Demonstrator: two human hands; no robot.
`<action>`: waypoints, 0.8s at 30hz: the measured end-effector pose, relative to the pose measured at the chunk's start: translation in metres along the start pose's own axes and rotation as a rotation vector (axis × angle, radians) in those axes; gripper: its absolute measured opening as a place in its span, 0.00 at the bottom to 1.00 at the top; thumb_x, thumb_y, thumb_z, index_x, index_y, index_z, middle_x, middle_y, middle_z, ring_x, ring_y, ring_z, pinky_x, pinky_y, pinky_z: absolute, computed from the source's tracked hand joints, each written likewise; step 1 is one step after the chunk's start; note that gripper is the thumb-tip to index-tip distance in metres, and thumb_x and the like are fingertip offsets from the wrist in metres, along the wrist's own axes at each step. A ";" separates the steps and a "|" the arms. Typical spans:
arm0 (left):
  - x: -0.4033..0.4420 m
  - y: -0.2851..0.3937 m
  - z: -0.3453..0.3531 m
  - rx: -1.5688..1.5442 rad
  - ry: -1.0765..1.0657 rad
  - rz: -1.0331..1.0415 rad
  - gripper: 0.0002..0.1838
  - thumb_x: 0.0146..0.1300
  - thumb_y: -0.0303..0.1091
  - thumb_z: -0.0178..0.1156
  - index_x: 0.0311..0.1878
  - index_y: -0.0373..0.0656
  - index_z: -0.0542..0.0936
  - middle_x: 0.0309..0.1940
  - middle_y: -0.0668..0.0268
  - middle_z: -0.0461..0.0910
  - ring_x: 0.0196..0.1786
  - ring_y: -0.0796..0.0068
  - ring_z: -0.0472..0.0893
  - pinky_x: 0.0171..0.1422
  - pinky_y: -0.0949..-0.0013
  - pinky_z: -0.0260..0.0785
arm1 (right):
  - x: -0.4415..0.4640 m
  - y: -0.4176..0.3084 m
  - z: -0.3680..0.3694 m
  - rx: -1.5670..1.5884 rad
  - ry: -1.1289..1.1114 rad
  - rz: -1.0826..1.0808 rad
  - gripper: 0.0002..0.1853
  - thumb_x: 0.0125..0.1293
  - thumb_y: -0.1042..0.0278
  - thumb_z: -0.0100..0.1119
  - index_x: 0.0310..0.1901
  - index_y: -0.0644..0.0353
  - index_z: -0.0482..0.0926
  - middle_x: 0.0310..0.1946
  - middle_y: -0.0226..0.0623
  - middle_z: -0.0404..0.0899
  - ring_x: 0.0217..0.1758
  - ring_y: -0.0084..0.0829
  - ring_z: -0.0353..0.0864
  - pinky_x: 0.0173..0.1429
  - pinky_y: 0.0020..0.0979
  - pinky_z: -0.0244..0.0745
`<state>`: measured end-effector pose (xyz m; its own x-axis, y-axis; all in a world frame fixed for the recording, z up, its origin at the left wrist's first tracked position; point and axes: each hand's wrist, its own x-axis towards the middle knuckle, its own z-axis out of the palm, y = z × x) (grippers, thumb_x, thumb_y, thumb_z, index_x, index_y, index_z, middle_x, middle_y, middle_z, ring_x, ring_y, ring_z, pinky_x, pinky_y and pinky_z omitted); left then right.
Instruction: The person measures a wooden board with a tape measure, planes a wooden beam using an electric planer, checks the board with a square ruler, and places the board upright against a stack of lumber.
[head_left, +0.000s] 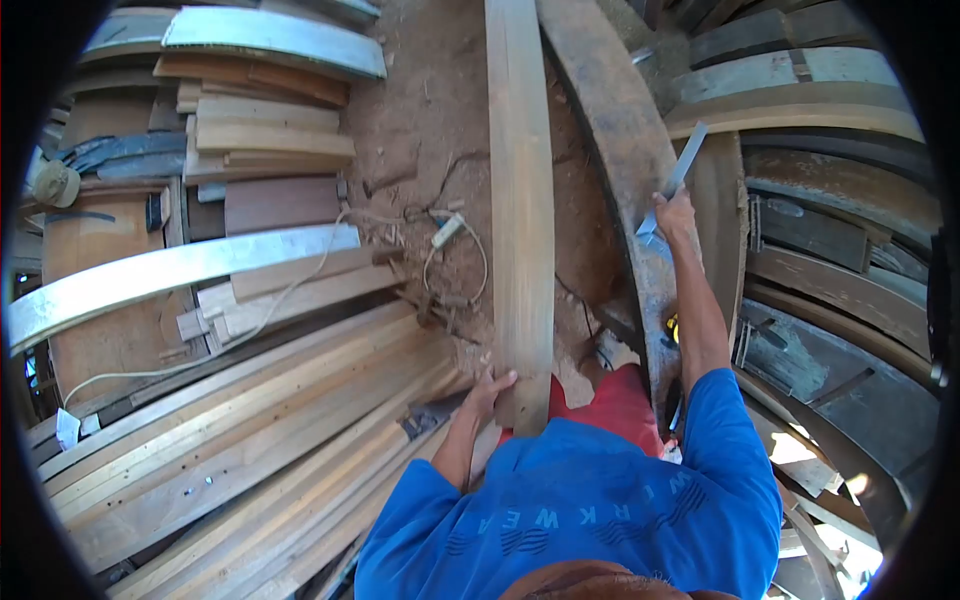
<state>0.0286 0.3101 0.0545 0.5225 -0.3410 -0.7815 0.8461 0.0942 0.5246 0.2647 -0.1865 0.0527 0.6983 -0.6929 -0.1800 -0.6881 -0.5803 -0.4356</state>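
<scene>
A long, pale wooden plank (pixel 522 190) stretches away from my body down the middle of the view. At its near end my left hand (pixel 487 388) grips the left edge, with the thumb lying over the top face and the other fingers partly hidden. To the right, my right hand (pixel 676 214) is closed around a metal square (pixel 688 158) with a straight silver blade pointing up and away. A bluish part of it shows below the hand. This hand is over a worn, dark-edged bench board (pixel 625 110), which runs beside the plank.
Stacked planks (pixel 270 430) lie close on my left, with shorter boards (pixel 270 130) beyond. A white cable with a socket block (pixel 447 230) trails over the dirt floor (pixel 420 90). More timber (pixel 840 200) is piled at right. A yellow-and-black item (pixel 672 327) rests near the right forearm.
</scene>
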 end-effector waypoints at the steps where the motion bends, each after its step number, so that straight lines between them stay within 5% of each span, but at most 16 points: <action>1: -0.001 0.010 0.012 0.034 0.019 -0.041 0.50 0.58 0.50 0.78 0.75 0.32 0.63 0.66 0.51 0.75 0.67 0.61 0.76 0.72 0.58 0.69 | -0.006 0.010 0.008 -0.036 0.028 -0.010 0.30 0.67 0.49 0.68 0.61 0.65 0.77 0.55 0.57 0.83 0.60 0.61 0.82 0.66 0.52 0.76; 4: 0.017 0.004 0.024 0.143 0.137 -0.069 0.51 0.61 0.55 0.74 0.75 0.30 0.62 0.67 0.50 0.74 0.69 0.61 0.74 0.74 0.60 0.66 | -0.022 0.011 -0.008 -0.054 -0.093 0.045 0.32 0.67 0.49 0.67 0.64 0.65 0.75 0.61 0.59 0.80 0.63 0.60 0.80 0.67 0.52 0.75; 7: 0.024 -0.008 0.029 0.194 0.266 0.027 0.50 0.64 0.58 0.70 0.75 0.29 0.62 0.66 0.50 0.75 0.68 0.61 0.75 0.74 0.62 0.65 | -0.071 0.038 -0.031 -0.063 -0.006 -0.145 0.37 0.69 0.44 0.63 0.70 0.64 0.72 0.65 0.60 0.76 0.72 0.57 0.72 0.75 0.51 0.67; 11: 0.025 -0.004 0.031 0.179 0.299 0.112 0.48 0.68 0.60 0.66 0.75 0.29 0.61 0.64 0.49 0.76 0.66 0.61 0.76 0.74 0.62 0.65 | -0.155 0.086 -0.072 -0.445 -0.382 -0.006 0.40 0.69 0.50 0.64 0.78 0.55 0.62 0.72 0.62 0.66 0.75 0.64 0.65 0.77 0.59 0.60; 14: 0.036 0.014 0.029 0.316 0.254 0.178 0.47 0.68 0.56 0.67 0.76 0.31 0.61 0.65 0.45 0.75 0.67 0.59 0.76 0.74 0.61 0.65 | -0.197 0.103 -0.075 -0.523 -0.586 0.169 0.44 0.67 0.52 0.67 0.80 0.51 0.56 0.75 0.59 0.62 0.74 0.68 0.64 0.76 0.61 0.62; 17: 0.060 0.015 0.025 0.435 0.332 0.323 0.43 0.68 0.50 0.68 0.76 0.33 0.63 0.64 0.43 0.76 0.66 0.56 0.77 0.73 0.59 0.66 | -0.219 0.116 -0.067 -0.506 -0.537 0.079 0.49 0.63 0.53 0.71 0.80 0.51 0.53 0.76 0.59 0.59 0.73 0.69 0.65 0.74 0.60 0.65; 20: 0.065 0.031 0.037 0.508 0.332 0.542 0.38 0.67 0.43 0.67 0.75 0.35 0.67 0.64 0.44 0.76 0.64 0.55 0.78 0.70 0.58 0.69 | -0.218 0.137 -0.056 -0.466 -0.457 0.033 0.48 0.63 0.58 0.71 0.80 0.51 0.54 0.73 0.59 0.64 0.73 0.66 0.67 0.71 0.58 0.70; 23: 0.045 0.061 0.049 1.205 0.585 0.712 0.31 0.68 0.39 0.66 0.71 0.38 0.74 0.63 0.47 0.77 0.62 0.58 0.79 0.68 0.57 0.70 | -0.219 0.129 -0.061 -0.142 -0.263 -0.267 0.45 0.64 0.61 0.67 0.80 0.52 0.55 0.64 0.55 0.73 0.67 0.53 0.75 0.67 0.56 0.74; 24: 0.038 0.075 0.056 1.213 0.589 0.773 0.28 0.68 0.39 0.66 0.69 0.39 0.76 0.59 0.49 0.79 0.59 0.60 0.80 0.66 0.58 0.71 | -0.215 0.122 -0.061 0.053 -0.403 -0.203 0.43 0.64 0.61 0.66 0.79 0.53 0.57 0.62 0.53 0.74 0.65 0.49 0.77 0.65 0.54 0.75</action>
<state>0.1055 0.2517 0.0833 0.9882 -0.1377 -0.0666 -0.0756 -0.8180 0.5702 0.0181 -0.1342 0.0916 0.8463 -0.3393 -0.4106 -0.5256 -0.6570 -0.5405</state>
